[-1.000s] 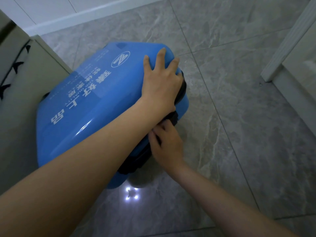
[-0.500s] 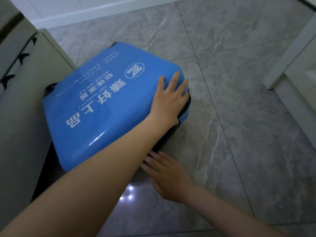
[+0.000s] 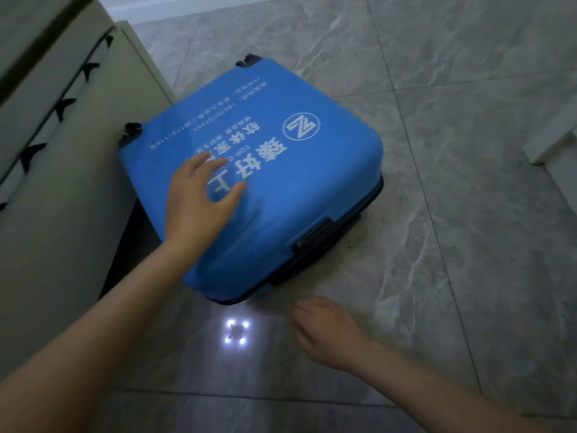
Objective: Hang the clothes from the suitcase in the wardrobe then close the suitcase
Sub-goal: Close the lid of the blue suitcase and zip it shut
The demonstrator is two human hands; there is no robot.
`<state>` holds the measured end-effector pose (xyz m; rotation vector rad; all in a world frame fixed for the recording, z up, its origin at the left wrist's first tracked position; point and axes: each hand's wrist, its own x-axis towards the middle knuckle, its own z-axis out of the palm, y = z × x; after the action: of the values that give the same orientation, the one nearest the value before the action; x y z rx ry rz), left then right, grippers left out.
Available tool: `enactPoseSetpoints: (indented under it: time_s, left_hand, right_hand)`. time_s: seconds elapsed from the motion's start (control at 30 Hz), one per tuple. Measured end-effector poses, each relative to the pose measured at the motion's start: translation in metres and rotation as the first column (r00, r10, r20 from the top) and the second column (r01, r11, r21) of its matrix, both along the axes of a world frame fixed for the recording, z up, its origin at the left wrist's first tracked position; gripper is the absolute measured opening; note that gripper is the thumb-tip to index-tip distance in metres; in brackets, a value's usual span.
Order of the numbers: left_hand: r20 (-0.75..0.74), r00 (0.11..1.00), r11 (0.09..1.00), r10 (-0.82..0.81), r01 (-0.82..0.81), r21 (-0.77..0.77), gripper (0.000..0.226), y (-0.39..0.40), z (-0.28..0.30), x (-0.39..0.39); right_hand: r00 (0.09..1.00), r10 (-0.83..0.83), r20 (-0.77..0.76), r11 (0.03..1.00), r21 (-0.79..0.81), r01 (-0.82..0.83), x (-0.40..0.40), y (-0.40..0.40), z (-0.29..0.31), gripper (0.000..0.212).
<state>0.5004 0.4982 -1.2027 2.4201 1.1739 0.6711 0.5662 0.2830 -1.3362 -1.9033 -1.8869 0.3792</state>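
1. Since the earlier frames, the left hand [image 3: 199,198] has slid from the suitcase's corner to the middle of the lid; the right hand [image 3: 324,329] has come off the side seam and now sits over the floor [image 3: 468,214].
2. Suitcase [image 3: 256,182]: blue hard shell, lying flat on the floor, lid down, beside the beige furniture [image 3: 62,151] at the floor's left edge. Black latch [image 3: 315,239] on the near-right side.
3. Left hand: open, fingers spread, palm flat on the lid, gripping nothing.
4. Right hand: empty, fingers loosely curled, just beside the suitcase's near corner, not touching it.
5. Progress, as judged: no clothes visible; lid shut. Whether the seam is fully fastened cannot be told. Task appears nearly or wholly complete.
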Motion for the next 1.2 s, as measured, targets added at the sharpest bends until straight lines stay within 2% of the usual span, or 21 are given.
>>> enactPoseSetpoints:
  time_s: [0.03, 0.1, 0.13, 0.17, 0.2, 0.23, 0.3, 0.4, 0.47, 0.53, 0.6, 0.67, 0.73, 0.77, 0.87, 0.93, 1.0, 1.07, 1.13, 1.17, 1.2]
  left_hand:
    - [0.042, 0.987, 0.986, 0.155, -0.152, -0.071, 0.057, 0.002, -0.006, -0.021]
    - [0.075, 0.884, 0.857, 0.461, -0.421, -0.297, 0.085, -0.002, -0.021, -0.054]
    - [0.062, 0.832, 0.760, 0.551, -0.471, -0.448, 0.096, -0.007, -0.029, -0.064]
    - [0.075, 0.798, 0.660, 0.598, -0.438, -0.610, 0.100, -0.012, -0.036, -0.073]
    - [0.121, 0.779, 0.570, 0.615, -0.334, -0.750, 0.093, -0.017, -0.040, -0.074]
    - [0.164, 0.755, 0.477, 0.635, -0.217, -0.852, 0.080, -0.020, -0.044, -0.075]
    - [0.216, 0.712, 0.368, 0.668, -0.064, -0.927, 0.064, -0.022, -0.047, -0.072]
    - [0.229, 0.739, 0.349, 0.633, -0.009, -0.937, 0.062, -0.024, -0.053, -0.064]
    - [0.226, 0.764, 0.340, 0.604, 0.009, -0.940, 0.060, -0.031, -0.055, -0.057]
    - [0.226, 0.791, 0.323, 0.568, 0.037, -0.946, 0.064, -0.034, -0.055, -0.050]
    - [0.238, 0.825, 0.312, 0.513, 0.079, -0.947, 0.065, -0.031, -0.056, -0.047]
    - [0.253, 0.860, 0.358, 0.442, 0.089, -0.929, 0.063, -0.028, -0.056, -0.046]
    - [0.215, 0.872, 0.406, 0.439, 0.021, -0.913, 0.070, -0.031, -0.056, -0.042]
    - [0.214, 0.857, 0.429, 0.469, -0.010, -0.903, 0.072, -0.034, -0.056, -0.037]
    - [0.290, 0.767, 0.498, 0.573, -0.044, -0.866, 0.079, -0.042, -0.052, -0.015]
    - [0.312, 0.736, 0.533, 0.600, -0.079, -0.842, 0.098, -0.045, -0.049, 0.002]
    - [0.318, 0.704, 0.534, 0.635, -0.102, -0.840, 0.115, -0.047, -0.050, 0.016]
    - [0.329, 0.677, 0.527, 0.658, -0.102, -0.844, 0.122, -0.049, -0.054, 0.023]
    - [0.391, 0.648, 0.560, 0.654, -0.067, -0.826, 0.116, -0.050, -0.058, 0.025]
    - [0.432, 0.629, 0.585, 0.646, -0.045, -0.810, 0.111, -0.051, -0.060, 0.025]
    - [0.468, 0.610, 0.607, 0.640, -0.026, -0.794, 0.107, -0.051, -0.060, 0.025]
  right_hand:
    - [0.998, 0.025, -0.058, 0.997, -0.069, -0.029, -0.008, 0.004, -0.003, 0.011]
    - [0.977, -0.024, -0.214, 0.976, -0.216, -0.024, -0.024, 0.014, -0.008, 0.023]
    - [0.942, -0.120, -0.313, 0.962, -0.272, 0.032, -0.032, 0.021, -0.009, 0.025]
    - [0.882, -0.225, -0.414, 0.939, -0.334, 0.083, -0.044, 0.031, -0.011, 0.025]
    - [0.785, -0.342, -0.516, 0.905, -0.405, 0.127, -0.052, 0.041, -0.011, 0.025]
    - [0.647, -0.446, -0.619, 0.867, -0.479, 0.141, -0.062, 0.051, -0.011, 0.026]
    - [0.333, -0.601, -0.727, 0.789, -0.606, 0.101, -0.078, 0.072, -0.009, 0.028]
    - [-0.016, -0.702, -0.712, 0.712, -0.702, 0.024, -0.091, 0.089, -0.005, 0.008]
    - [-0.276, -0.688, -0.671, 0.691, -0.722, 0.032, -0.092, 0.094, -0.005, 0.008]
    - [-0.513, -0.608, -0.606, 0.680, -0.731, 0.059, -0.087, 0.099, -0.005, 0.014]
    - [-0.637, -0.514, -0.575, 0.681, -0.725, 0.106, -0.078, 0.105, -0.004, 0.015]
    - [-0.662, -0.462, -0.590, 0.658, -0.728, 0.190, -0.071, 0.108, -0.002, 0.010]
    - [-0.617, -0.459, -0.639, 0.597, -0.736, 0.318, -0.066, 0.107, 0.000, 0.015]
    - [-0.549, -0.492, -0.676, 0.570, -0.727, 0.383, -0.063, 0.104, -0.001, 0.020]
    - [-0.222, -0.657, -0.721, 0.552, -0.660, 0.510, -0.064, 0.096, -0.007, 0.031]
    - [-0.026, -0.680, -0.733, 0.594, -0.571, 0.567, -0.067, 0.086, -0.012, 0.031]
    - [0.218, -0.671, -0.708, 0.661, -0.438, 0.610, -0.064, 0.070, -0.017, 0.033]
    - [0.499, -0.625, -0.600, 0.756, -0.308, 0.577, -0.049, 0.053, -0.020, 0.032]
    - [0.759, -0.498, -0.420, 0.866, -0.203, 0.456, -0.028, 0.041, -0.015, 0.033]
    - [0.861, -0.429, -0.273, 0.903, -0.149, 0.403, -0.017, 0.038, -0.011, 0.032]
    - [0.923, -0.365, -0.123, 0.931, -0.082, 0.357, -0.008, 0.037, -0.006, 0.031]
